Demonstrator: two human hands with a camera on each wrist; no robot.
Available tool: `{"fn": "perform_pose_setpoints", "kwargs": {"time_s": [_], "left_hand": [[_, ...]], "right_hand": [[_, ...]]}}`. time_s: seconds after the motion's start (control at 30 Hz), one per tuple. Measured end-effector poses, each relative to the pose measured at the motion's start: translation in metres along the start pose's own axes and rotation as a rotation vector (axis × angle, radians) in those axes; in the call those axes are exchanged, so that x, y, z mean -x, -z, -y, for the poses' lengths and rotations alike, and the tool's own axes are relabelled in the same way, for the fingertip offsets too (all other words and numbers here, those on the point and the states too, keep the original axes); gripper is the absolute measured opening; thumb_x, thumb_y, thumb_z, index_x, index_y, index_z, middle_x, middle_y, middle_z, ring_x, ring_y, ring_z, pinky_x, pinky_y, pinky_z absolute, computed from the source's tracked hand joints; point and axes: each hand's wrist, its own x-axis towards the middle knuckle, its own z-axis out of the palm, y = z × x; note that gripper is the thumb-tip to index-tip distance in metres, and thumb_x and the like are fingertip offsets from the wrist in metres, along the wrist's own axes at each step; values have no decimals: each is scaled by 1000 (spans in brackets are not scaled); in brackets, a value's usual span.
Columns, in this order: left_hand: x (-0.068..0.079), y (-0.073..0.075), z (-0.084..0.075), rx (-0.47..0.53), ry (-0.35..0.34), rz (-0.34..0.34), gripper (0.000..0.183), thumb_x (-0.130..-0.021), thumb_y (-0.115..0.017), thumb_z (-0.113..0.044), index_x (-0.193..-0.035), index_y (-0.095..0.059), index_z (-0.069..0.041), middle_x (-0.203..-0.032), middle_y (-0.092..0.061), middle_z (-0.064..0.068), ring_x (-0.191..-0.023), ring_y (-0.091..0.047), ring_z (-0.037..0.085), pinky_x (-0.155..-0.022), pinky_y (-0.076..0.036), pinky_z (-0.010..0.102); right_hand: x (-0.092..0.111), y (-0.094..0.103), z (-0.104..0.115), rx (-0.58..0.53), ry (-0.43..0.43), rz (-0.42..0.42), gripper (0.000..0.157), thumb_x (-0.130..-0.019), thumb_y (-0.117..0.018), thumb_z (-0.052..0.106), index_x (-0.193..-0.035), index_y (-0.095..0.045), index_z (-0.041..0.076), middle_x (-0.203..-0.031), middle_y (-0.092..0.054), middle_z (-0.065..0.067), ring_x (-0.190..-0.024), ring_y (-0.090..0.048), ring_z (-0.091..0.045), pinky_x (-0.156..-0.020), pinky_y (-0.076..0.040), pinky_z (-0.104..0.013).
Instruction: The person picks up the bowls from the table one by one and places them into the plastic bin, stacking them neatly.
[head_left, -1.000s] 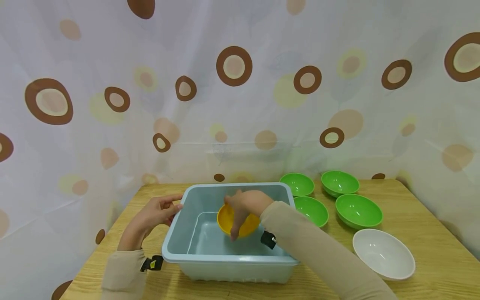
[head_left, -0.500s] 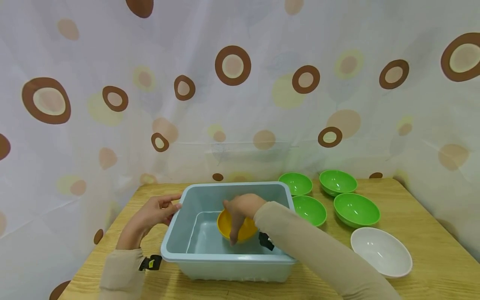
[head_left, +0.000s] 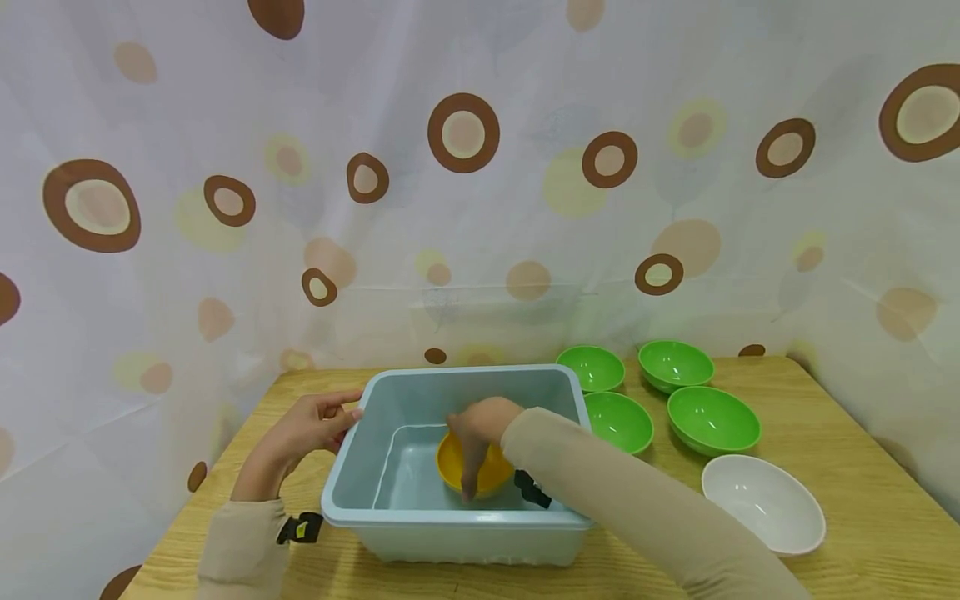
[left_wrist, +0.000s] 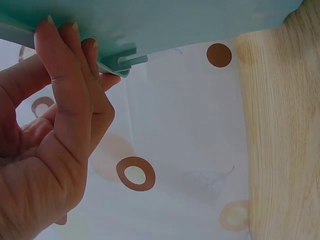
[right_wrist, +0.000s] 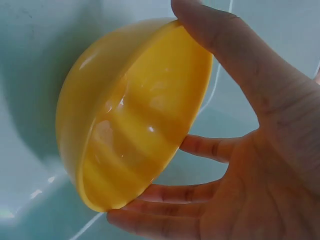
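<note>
A light blue plastic tub stands on the wooden table. At its left rim my left hand holds on, and in the left wrist view the fingers reach up against the outer wall beneath the lip. Inside the tub my right hand grips a yellow bowl across its opening. The right wrist view shows the thumb on one side of the bowl's rim and the fingers spread along the opposite side. The bowl's mouth faces my palm, and its base is close over the tub floor.
Several green bowls sit on the table right of the tub, mouths up. A white bowl stands nearer the front right. Behind the table hangs a curtain with brown ring patterns.
My right hand has lowered the yellow bowl deeper into the tub, slightly toward me. The left hand keeps its place at the rim.
</note>
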Motion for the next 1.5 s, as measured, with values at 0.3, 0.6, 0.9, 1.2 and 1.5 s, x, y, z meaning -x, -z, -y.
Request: {"fn": "perform_pose_setpoints", "kwargs": {"time_s": [0.3,0.6,0.9,1.2,1.5], "left_hand": [[0,0,0,5,-4,6,55,-99,-57,-20,-145,-38,4,-85,-62,12,-72,-65,23,-65,-56,35],[0,1,1,-3,-4,4,56,-99,-57,-20,-145,-38,3,-85,-60,12,-72,-65,23,-66,-56,36],[1,1,0,-1,-11,3,54,-99,-57,-19,-145,-39,3,-85,-60,12,-71,-65,23,-65,-57,36],[0,0,-1,8,-15,8,56,-98,-57,-19,-145,-37,5,-84,-62,11,-70,-64,21,-65,-56,35],[1,-1,-2,-12,-23,-1,55,-99,-57,-19,-144,-39,5,-84,-62,11,-71,-64,22,-65,-56,36]], "right_hand": [[-2,-6,3,0,-10,-12,108,-57,-92,44,-148,-39,27,-133,-51,-4,-106,-49,-23,-97,-46,-40],[-1,-4,5,90,-8,5,113,-57,-89,53,-151,-33,26,-137,-51,-3,-108,-49,-21,-99,-45,-37],[3,0,6,30,-24,9,105,-57,-90,51,-147,-41,24,-135,-52,-1,-114,-49,-23,-101,-43,-40],[7,10,9,55,-19,21,61,-63,-89,43,-111,-61,18,-96,-58,2,-93,-50,-21,-87,-45,-35],[23,24,9,39,31,21,67,-73,-82,46,-132,-59,23,-124,-60,4,-103,-52,-20,-96,-43,-40]]}}
